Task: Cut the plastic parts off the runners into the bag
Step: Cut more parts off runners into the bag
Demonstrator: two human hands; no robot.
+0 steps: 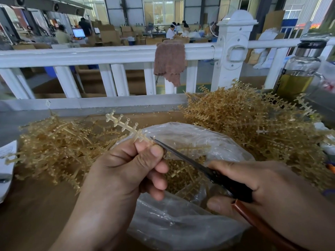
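Fingers (156,151) round pale, knob-tipped runner (121,122)

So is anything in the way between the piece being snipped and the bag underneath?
Nothing visible. The left hand pinches the runner over the open mouth of the clear bag. The scissors in the right hand have their tips at the runner, and only air seems to lie below the cut.

A big factory hall. Far beyond the fingers (157,151), past a white fence (90,55): stacks of brown boxes (108,36), people (170,32) at work, tall windows (163,8). Heaps of plastic bits (244,124) beside the fingers.
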